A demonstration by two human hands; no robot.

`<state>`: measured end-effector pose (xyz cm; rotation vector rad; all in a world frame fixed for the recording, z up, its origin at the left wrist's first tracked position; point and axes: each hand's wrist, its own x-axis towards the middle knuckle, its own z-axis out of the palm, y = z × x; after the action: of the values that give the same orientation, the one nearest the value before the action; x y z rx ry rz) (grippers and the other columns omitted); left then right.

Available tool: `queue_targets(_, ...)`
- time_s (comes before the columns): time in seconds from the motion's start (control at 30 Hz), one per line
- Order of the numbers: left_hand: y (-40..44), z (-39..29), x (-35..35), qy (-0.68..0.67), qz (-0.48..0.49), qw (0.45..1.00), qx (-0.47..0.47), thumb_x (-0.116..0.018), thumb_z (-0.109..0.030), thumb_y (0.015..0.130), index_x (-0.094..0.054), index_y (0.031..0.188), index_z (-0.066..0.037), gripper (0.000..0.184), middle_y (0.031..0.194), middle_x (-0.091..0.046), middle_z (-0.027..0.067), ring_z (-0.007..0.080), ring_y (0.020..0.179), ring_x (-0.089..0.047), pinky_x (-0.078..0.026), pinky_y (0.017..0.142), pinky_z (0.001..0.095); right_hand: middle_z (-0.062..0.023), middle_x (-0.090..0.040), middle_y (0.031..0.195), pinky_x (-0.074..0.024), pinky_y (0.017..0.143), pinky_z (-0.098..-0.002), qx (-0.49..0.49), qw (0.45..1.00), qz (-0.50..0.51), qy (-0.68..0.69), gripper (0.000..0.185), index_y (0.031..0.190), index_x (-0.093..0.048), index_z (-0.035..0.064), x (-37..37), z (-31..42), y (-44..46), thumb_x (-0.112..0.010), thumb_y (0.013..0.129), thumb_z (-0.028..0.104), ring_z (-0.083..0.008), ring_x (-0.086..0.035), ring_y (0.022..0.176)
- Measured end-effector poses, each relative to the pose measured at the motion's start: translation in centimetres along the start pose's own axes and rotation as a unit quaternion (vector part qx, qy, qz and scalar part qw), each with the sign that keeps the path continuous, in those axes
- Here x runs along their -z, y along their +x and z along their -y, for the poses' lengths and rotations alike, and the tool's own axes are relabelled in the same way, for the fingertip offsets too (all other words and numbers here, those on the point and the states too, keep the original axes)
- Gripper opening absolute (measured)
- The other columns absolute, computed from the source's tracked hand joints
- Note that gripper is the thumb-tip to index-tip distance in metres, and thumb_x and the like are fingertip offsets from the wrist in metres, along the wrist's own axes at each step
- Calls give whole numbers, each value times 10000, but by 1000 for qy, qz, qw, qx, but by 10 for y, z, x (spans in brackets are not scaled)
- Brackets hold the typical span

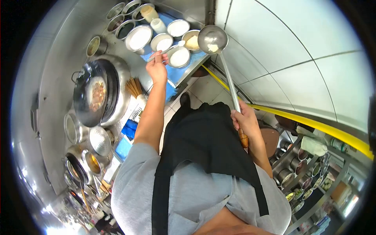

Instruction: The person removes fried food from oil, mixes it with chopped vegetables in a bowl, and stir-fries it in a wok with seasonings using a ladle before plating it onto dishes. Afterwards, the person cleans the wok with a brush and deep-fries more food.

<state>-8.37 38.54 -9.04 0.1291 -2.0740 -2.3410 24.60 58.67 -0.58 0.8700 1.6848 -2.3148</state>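
Observation:
My left hand pinches a small metal spoon, whose bowl carries a white substance above the metal bowls of white seasoning. Closest under it are a bowl of white grains and another white-filled bowl. My right hand grips a long ladle near its wooden handle end. The ladle's round bowl is raised beside the tiled wall, with a little pale yellowish seasoning inside. A bowl of pale yellow powder sits just left of the ladle bowl.
To the left, a dark wok with browned food rests on the stove. A bamboo brush stands close to my left forearm. Squeeze bottles are behind the seasoning bowls. Shelves at lower right hold several food containers.

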Motion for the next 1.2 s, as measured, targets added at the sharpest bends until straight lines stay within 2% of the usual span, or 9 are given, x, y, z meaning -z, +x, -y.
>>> queue_targets(0.13, -28, 19, 49, 226, 22, 972, -62, -545, -392, 1056, -736, 1121, -26, 418, 939, -753, 136, 196, 775, -694, -561, 737, 362, -8, -524, 715, -387, 437, -247, -7, 999, 29, 21, 478, 1433, -486, 14, -1, 0, 4, -590, 969, 56, -79, -472, 479)
queue_targets(0.2, -41, 41, 51, 332, 47, 938, -88, -521, -458, 1049, -738, 1131, -62, 459, 977, -753, 166, 297, 877, -711, -546, 843, 414, -9, -521, 712, -388, 440, -245, -8, 999, 47, 19, 524, 1468, -465, 21, -13, 12, 10, -590, 960, 47, -79, -466, 478)
queue_targets(0.27, -40, 72, 50, 260, 88, 961, -36, -544, -436, 1033, -706, 1213, -64, 444, 1030, -744, 184, 369, 967, -697, -534, 894, 429, -8, -517, 712, -389, 453, -239, 10, 995, 95, -13, 570, 1505, -437, 29, -35, 25, 25, -580, 952, 38, -78, -452, 476)
queue_targets(0.43, -80, 49, 80, 232, 61, 970, -31, -710, -363, 960, -573, 1397, -24, 570, 1034, -737, 133, 217, 835, -688, -550, 788, 361, -3, -520, 706, -384, 453, -234, 43, 971, 210, -103, 553, 1496, -443, 28, -129, 62, 60, -578, 961, 57, -70, -454, 477)
queue_targets(0.6, -138, 36, 202, 285, 112, 952, -1, -734, -299, 941, -598, 1354, 0, 528, 1049, -728, 161, 207, 872, -681, -553, 798, 359, -2, -546, 721, -399, 438, -244, 48, 931, 332, -141, 455, 1400, -512, 16, -261, 68, 118, -608, 961, 90, -67, -496, 495)
queue_targets(0.67, -166, 33, 257, 282, 71, 956, 38, -731, -273, 944, -619, 1324, -3, 479, 1045, -728, 165, 212, 881, -684, -557, 808, 364, 3, -553, 711, -410, 440, -251, 27, 923, 336, -185, 411, 1353, -555, 16, -320, 61, 152, -619, 957, 105, -79, -509, 498)
queue_targets(0.9, -269, 65, 429, 342, -89, 923, 154, -725, -286, 927, -666, 1227, 4, 422, 1001, -747, 196, 295, 870, -738, -570, 805, 394, -18, -586, 698, -455, 484, -285, 198, 823, 235, -478, 513, 1382, -576, 4, -484, -19, 235, -642, 884, 110, -103, -532, 503)
queue_targets(1.0, -322, 102, 488, 378, -143, 888, 217, -723, -309, 908, -676, 1195, 11, 432, 979, -756, 202, 335, 924, -740, -570, 827, 437, -49, -633, 728, -475, 503, -295, 84, 821, 382, -416, 616, 1482, -499, -2, -486, 0, 209, -641, 894, 113, -120, -561, 518)
queue_targets(1.2, -405, 158, 578, 439, -111, 814, 364, -737, -364, 876, -689, 1213, -18, 485, 1089, -746, 207, 384, 1067, -700, -550, 938, 441, -35, -603, 700, -472, 501, -293, 207, 830, 228, -464, 537, 1450, -521, -6, -501, -52, 203, -628, 944, 137, -118, -566, 524)
